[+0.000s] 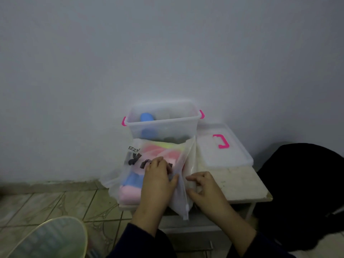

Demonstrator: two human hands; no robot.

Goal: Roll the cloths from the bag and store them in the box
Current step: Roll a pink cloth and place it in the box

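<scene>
Frosted zip bag point(149, 161) flat on small white table point(236, 183), just in front of clear box point(162, 125), long axis running from 12 o'clock at the box down to 6 o'clock at the near table edge. Zipper edge along the right side, slider at the near corner, hanging past the edge. Folded cloths point(130, 192) inside, pink, blue and yellow, blurred by the plastic; count unclear. Printed lettering on the bag upside down, partly covered.

Left hand point(158, 175) pressed on top of bag, fingers lying fairly flat, thumb at the zipper edge; fingertips hide part of the dark print. Right hand point(202, 189) at 3 o'clock of the bag, fingers curled at the zipper side; whether pinching plastic, cannot tell.

Blue roll point(147, 117) standing in box at its left; darker shapes beside it indistinct. Lid point(223, 148) with pink handle lying at 3 o'clock of box. Forearms cut off at bottom edge.
</scene>
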